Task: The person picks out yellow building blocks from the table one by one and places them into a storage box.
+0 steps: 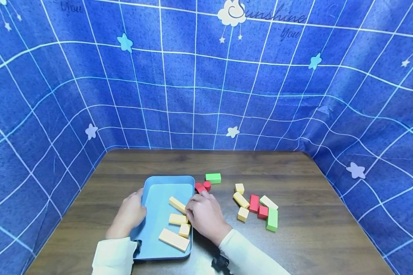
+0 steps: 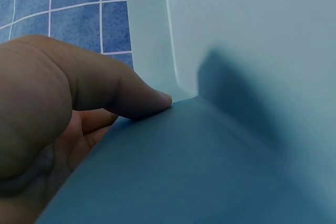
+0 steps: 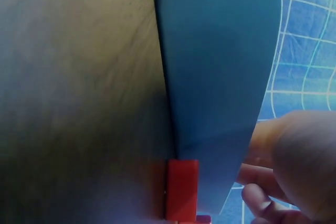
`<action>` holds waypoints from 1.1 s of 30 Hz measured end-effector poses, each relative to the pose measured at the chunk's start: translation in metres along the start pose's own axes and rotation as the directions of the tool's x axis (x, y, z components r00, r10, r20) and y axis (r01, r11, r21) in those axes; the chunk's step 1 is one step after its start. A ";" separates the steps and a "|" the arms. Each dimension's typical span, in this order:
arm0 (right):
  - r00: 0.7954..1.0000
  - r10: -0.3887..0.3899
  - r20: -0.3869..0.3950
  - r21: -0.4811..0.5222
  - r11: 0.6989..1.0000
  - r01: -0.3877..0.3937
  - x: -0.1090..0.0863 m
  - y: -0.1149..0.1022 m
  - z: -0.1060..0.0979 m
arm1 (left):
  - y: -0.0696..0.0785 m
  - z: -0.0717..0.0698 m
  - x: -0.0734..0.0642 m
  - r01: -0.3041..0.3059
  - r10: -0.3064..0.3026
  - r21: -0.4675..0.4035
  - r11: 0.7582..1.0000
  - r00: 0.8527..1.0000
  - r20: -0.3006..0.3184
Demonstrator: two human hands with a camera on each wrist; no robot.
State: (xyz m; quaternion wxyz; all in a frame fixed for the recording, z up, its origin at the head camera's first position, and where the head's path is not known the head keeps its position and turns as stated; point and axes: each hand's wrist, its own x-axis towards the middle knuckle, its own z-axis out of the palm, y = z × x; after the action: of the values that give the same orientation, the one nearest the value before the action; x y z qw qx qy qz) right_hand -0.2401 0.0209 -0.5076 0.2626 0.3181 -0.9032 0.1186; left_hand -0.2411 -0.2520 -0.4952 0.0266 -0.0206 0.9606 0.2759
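Observation:
My left hand (image 1: pixel 130 209) grips the left wall of a blue tray (image 1: pixel 158 180). In the left wrist view its thumb (image 2: pixel 142 95) presses on the rim, and the other fingers are behind the wall. My right hand (image 1: pixel 206 214) reaches over the tray's right wall, fingers bent down inside. Right by its fingertips is the end of a long yellow block (image 1: pixel 177 204); I cannot tell whether it is held. A yellow half-round block (image 1: pixel 177 219), a small yellow block (image 1: pixel 184 230) and a long flat yellow block (image 1: pixel 173 240) lie near it in the tray.
Red blocks (image 1: pixel 200 187) stand against the tray's right wall, beside a red cylinder (image 1: pixel 207 185) and a green block (image 1: pixel 213 178). Farther right lies a loose group of yellow, red and green blocks (image 1: pixel 272 219). A blue curtain (image 1: pixel 206 95) surrounds the wooden table (image 1: pixel 316 229).

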 end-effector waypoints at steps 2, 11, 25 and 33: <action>1.000 -0.003 -0.022 0.000 1.000 0.003 -0.001 0.002 -0.001 | 0.000 0.001 0.002 -0.010 0.010 0.012 1.000 1.000 -0.006; 0.998 0.010 -0.065 0.009 1.000 -0.010 -0.003 0.011 -0.003 | -0.002 0.002 0.003 -0.008 0.008 0.016 1.000 1.000 -0.006; 0.993 0.120 -0.006 -0.026 0.992 -0.120 -0.007 0.031 -0.014 | -0.001 -0.001 0.003 -0.003 0.002 0.012 1.000 1.000 0.011; 0.969 0.246 -0.012 -0.019 0.969 -0.246 -0.009 0.048 -0.014 | -0.001 -0.001 0.003 0.005 -0.005 0.008 1.000 1.000 0.014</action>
State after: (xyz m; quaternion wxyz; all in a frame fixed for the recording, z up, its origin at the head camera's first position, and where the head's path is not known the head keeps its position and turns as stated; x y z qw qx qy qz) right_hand -0.2590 0.0675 -0.5035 0.2533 0.2003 -0.9356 0.1427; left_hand -0.2439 -0.2530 -0.4953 0.0339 -0.0209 0.9615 0.2720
